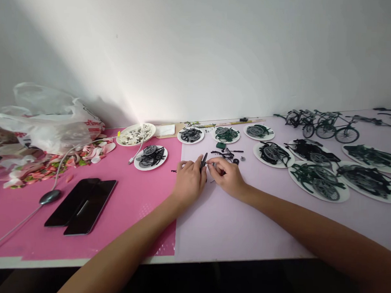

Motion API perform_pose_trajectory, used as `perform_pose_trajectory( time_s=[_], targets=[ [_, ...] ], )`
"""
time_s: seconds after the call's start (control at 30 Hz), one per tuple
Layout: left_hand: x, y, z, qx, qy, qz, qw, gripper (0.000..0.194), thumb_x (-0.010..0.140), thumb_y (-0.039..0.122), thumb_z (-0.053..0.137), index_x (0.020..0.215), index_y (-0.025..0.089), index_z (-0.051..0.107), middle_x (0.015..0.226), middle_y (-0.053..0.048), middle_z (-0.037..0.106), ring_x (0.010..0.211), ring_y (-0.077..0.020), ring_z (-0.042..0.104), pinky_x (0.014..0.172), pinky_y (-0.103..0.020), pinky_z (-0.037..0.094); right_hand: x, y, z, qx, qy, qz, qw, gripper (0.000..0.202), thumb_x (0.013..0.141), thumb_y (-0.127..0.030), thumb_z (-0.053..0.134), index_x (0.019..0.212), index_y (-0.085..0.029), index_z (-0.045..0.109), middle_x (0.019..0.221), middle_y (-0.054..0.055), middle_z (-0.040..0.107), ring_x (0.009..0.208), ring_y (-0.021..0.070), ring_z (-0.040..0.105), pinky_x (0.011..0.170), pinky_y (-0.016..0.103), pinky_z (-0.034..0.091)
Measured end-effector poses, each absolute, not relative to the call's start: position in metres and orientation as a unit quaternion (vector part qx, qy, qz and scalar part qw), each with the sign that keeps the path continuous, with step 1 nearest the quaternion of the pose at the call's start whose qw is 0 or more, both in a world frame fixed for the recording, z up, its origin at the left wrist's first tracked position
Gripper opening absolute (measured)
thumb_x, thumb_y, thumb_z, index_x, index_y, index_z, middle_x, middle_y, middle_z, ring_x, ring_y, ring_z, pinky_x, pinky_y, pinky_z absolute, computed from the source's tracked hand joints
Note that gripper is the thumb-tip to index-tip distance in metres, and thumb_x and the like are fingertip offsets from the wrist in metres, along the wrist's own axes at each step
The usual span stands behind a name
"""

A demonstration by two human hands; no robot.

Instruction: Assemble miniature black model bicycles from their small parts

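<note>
Close together over the lilac part of the table, both my hands are at work near small bicycle parts. My left hand point(189, 181) is closed round a slim black part point(203, 160) that sticks up between thumb and fingers; its exact kind I cannot make out. Facing it, my right hand point(227, 176) is pinched at the fingertips beside that part, and whatever it holds is too small to name. Just beyond the hands lie loose black model bicycle parts point(226, 155), a small green box-shaped piece point(220, 145) and a little black wheel-like piece point(236, 161).
White plates of black and green bicycle parts point(317, 181) spread along the right and back. Assembled model bicycles point(326, 126) stand at back right. At left are two phones point(91, 206), a cable with a dark puck point(50, 196), pink petal-like pieces point(35, 169) and plastic bags point(53, 127).
</note>
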State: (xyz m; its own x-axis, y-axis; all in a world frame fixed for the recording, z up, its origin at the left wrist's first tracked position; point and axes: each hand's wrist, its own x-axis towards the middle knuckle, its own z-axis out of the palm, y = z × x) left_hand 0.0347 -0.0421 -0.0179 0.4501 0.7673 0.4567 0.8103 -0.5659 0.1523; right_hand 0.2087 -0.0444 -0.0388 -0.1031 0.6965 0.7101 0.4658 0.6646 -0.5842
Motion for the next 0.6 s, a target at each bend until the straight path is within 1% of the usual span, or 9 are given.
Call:
perform_pose_trajectory(
  time_s=[0.23, 0.4, 0.6],
  targets=[
    [0.034, -0.0425, -0.0157, -0.85, -0.458, -0.258, 0.036, 0.045, 0.108, 0.03, 0.034, 0.141, 0.007, 0.052, 0.103, -0.015, 0.077, 0.098, -0.027, 0.07, 0.1, -0.047, 0.04, 0.2085, -0.0443, -0.0392, -0.386, -0.737, 0.124, 0.542, 0.012, 0.096, -0.021, 0.056, 0.104, -0.019, 0.065, 0.054, -0.011, 0.036, 0.046, 0.0088, 0.036, 0.05, 0.022, 0.033],
    [0.0341, -0.0439, -0.0129, -0.853, -0.453, -0.255, 0.03, 0.046, 0.108, 0.031, 0.032, 0.141, 0.006, 0.052, 0.101, -0.016, 0.077, 0.099, -0.0275, 0.07, 0.1, -0.047, 0.04, 0.2087, -0.045, -0.0385, -0.387, -0.735, 0.127, 0.541, 0.011, 0.097, -0.021, 0.054, 0.102, -0.019, 0.064, 0.054, -0.011, 0.037, 0.046, 0.0088, 0.036, 0.05, 0.022, 0.033],
    [0.0335, -0.0438, -0.0123, -0.853, -0.457, -0.252, 0.009, 0.043, 0.107, 0.03, 0.037, 0.142, 0.009, 0.052, 0.103, -0.014, 0.077, 0.099, -0.0266, 0.07, 0.102, -0.047, 0.039, 0.2089, -0.0455, -0.0373, -0.392, -0.736, 0.137, 0.534, 0.012, 0.096, -0.018, 0.053, 0.103, -0.02, 0.063, 0.054, -0.011, 0.036, 0.046, 0.0089, 0.037, 0.05, 0.022, 0.033]
  ],
)
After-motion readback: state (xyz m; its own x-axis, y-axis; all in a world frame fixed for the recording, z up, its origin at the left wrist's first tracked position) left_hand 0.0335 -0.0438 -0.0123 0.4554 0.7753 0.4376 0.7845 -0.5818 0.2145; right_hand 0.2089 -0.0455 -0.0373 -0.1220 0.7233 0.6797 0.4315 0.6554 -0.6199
